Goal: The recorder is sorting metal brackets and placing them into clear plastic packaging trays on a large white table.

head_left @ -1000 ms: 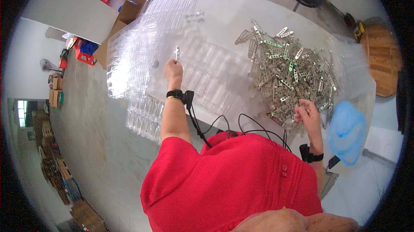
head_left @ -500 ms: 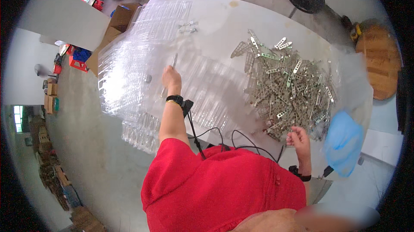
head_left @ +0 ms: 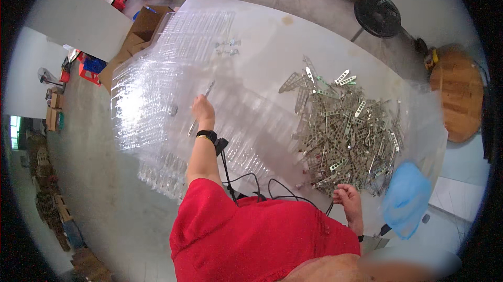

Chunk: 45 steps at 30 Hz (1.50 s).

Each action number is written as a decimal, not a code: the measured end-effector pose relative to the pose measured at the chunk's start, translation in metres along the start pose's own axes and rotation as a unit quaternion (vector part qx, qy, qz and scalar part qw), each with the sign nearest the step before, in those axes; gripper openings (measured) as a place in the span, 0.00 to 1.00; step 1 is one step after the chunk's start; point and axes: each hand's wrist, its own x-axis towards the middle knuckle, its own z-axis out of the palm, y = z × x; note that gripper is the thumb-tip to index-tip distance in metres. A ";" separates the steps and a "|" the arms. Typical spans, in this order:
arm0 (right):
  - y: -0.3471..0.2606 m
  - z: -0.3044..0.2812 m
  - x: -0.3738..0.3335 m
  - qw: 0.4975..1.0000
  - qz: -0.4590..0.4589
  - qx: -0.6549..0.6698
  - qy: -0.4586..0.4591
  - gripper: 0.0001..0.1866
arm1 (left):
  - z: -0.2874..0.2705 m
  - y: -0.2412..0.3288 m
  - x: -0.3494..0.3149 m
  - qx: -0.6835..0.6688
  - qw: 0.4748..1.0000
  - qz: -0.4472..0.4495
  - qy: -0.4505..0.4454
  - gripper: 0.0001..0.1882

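My left hand is closed around a slim, silvery metal strip, whose ends stick out beyond the fist on both sides. It is over the clear plastic trays spread on the table. My right hand is at the near edge of a big heap of perforated metal strips. Its fingers are curled together, and whatever they hold, if anything, is too small to name. Both wrists wear black bands, and a dark cable runs from the left one.
More stacked clear trays cover the table's left side, beside a cardboard box. Small metal pieces lie farther back. A blue plastic bag is at the right edge, with a black fan and round wooden board beyond.
The whole view has shifted, so the heap and blue bag appear lower. My left hand keeps the metal strip over the trays. My right hand stays by the heap's near edge, fingers still curled.
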 end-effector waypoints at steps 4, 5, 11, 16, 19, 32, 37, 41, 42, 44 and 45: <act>0.002 0.000 0.007 1.000 0.011 -0.006 -0.007 0.15 | 0.012 0.001 0.002 -0.006 1.000 0.004 0.009 0.05; 0.001 0.001 0.007 1.000 0.009 -0.008 -0.008 0.15 | 0.015 -0.002 0.004 0.002 1.000 0.005 0.000 0.04; -0.005 0.008 0.004 1.000 0.016 -0.009 -0.005 0.14 | 0.021 -0.003 0.001 -0.003 0.999 -0.005 -0.040 0.04; -0.004 0.006 0.008 1.000 0.005 -0.003 -0.014 0.14 | 0.009 0.019 0.001 -0.022 0.993 -0.080 -0.082 0.07; -0.012 0.009 0.006 1.000 -0.004 -0.023 -0.012 0.14 | 0.011 0.009 -0.005 -0.026 0.997 -0.039 -0.065 0.10; -0.027 0.005 -0.008 0.998 -0.049 -0.030 -0.022 0.15 | -0.037 0.022 -0.031 0.010 0.995 -0.008 -0.098 0.13; -0.035 -0.001 -0.007 0.995 -0.065 -0.060 -0.055 0.14 | -0.072 0.039 -0.063 -0.024 0.929 0.085 -0.360 0.17; -0.047 0.001 -0.022 0.995 -0.069 -0.060 -0.038 0.14 | -0.109 0.073 -0.121 -0.162 0.870 0.236 -0.402 0.21; -0.048 0.000 -0.026 0.995 -0.069 -0.063 -0.043 0.14 | -0.107 0.071 -0.136 -0.180 0.844 0.279 -0.422 0.23; -0.048 -0.005 -0.033 0.993 -0.083 -0.072 -0.047 0.14 | -0.105 0.082 -0.162 -0.164 0.826 0.291 -0.454 0.22; -0.048 -0.008 -0.037 0.993 -0.082 -0.074 -0.047 0.14 | -0.106 0.090 -0.175 -0.148 0.805 0.307 -0.487 0.21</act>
